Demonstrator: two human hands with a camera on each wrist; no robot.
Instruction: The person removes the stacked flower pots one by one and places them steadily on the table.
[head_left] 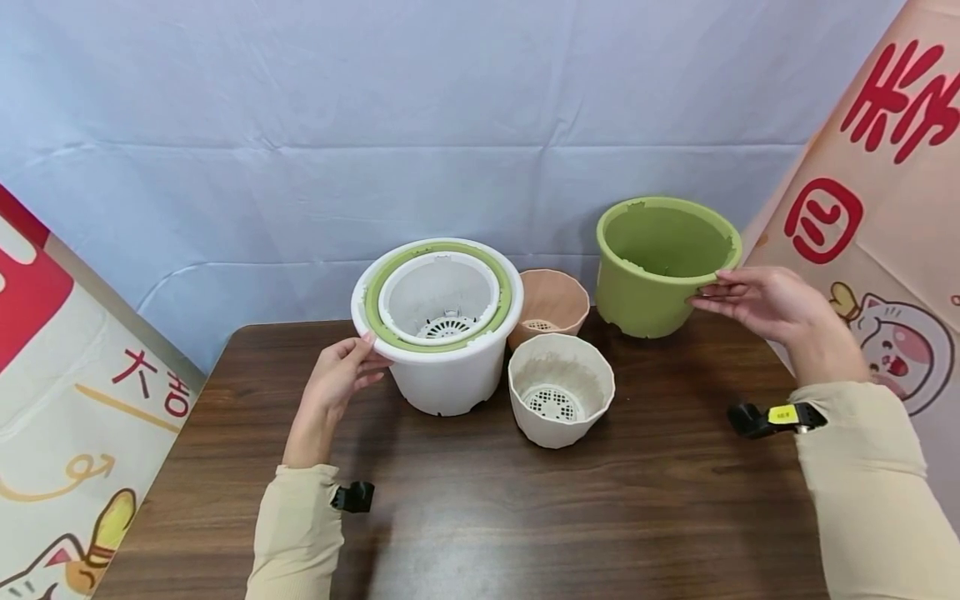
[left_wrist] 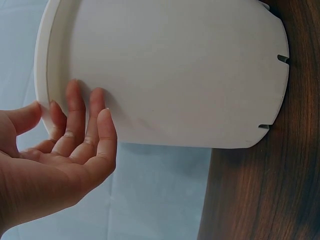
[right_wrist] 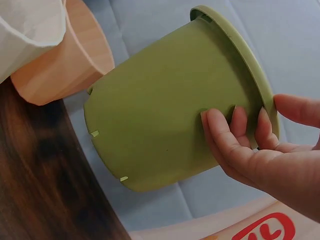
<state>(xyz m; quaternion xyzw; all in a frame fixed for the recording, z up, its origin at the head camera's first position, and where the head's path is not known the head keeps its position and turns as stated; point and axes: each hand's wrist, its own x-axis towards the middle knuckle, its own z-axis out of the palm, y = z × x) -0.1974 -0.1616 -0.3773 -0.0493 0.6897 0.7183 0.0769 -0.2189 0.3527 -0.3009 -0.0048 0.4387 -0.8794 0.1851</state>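
Note:
My left hand [head_left: 341, 377] pinches the rim of a large white flowerpot [head_left: 450, 383] between thumb and fingers. Nested inside that pot are a green pot [head_left: 372, 302] and a smaller white pot [head_left: 438, 287] with a slotted bottom. On the right, my right hand [head_left: 772, 302] grips the rim of a green flowerpot [head_left: 648, 304] at the back of the table. In the right wrist view the thumb lies on the rim and the fingers rest against the green wall. The left wrist view shows the left fingers under the white rim.
Between the two held pots stand a faceted cream pot [head_left: 551, 429] and, behind it, a terracotta-coloured pot [head_left: 558, 298], both with perforated bottoms. The brown wooden table [head_left: 480, 533] ends at a pale blue cloth backdrop [head_left: 420, 125]. Printed banners [head_left: 862, 250] flank both sides.

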